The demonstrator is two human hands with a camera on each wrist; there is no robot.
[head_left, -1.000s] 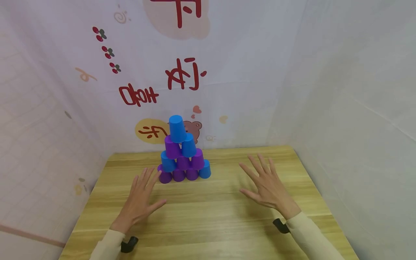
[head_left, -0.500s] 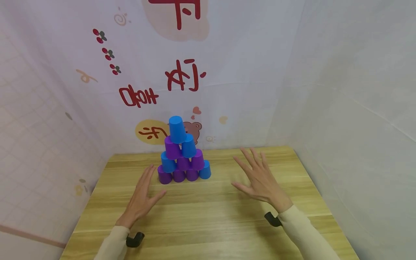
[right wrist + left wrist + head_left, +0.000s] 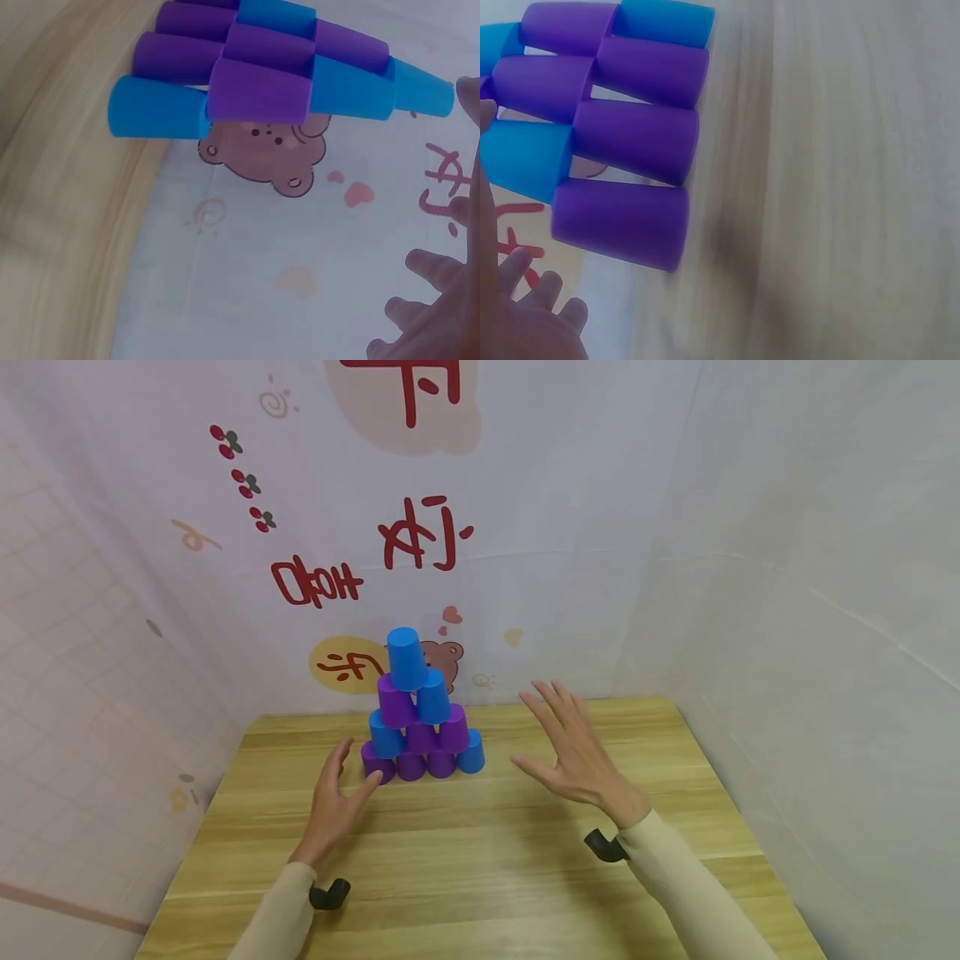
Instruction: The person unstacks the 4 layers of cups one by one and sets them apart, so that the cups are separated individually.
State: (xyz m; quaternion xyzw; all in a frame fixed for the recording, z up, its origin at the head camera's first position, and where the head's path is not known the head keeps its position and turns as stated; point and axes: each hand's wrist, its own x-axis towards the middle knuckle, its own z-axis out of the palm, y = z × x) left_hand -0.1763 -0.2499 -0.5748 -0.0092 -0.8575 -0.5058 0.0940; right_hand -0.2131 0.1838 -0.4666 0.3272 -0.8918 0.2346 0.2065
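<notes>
A pyramid of upside-down purple and blue cups stands toward the back of the table, a blue top cup (image 3: 407, 660) at its peak. Its bottom row runs from a purple left-end cup (image 3: 622, 225) to a blue right-end cup (image 3: 157, 109). My left hand (image 3: 333, 806) is just left of the bottom row, thumb tip overlapping the left-end cup in the head view; its fingers are relaxed and it holds nothing. Farther off on the right, my right hand (image 3: 577, 756) hovers above the table with fingers spread and nothing in it.
The wooden table (image 3: 480, 877) has white cloth walls on its left, back and right. Behind the cups, the back cloth (image 3: 562, 568) carries red characters and a printed bear (image 3: 259, 150). A dark strap piece (image 3: 330, 893) shows at each wrist.
My left hand has moved right and forward, closer to the left-end cup, its fingers less spread. My right hand has moved left and forward toward the pyramid. The cups have stayed in place.
</notes>
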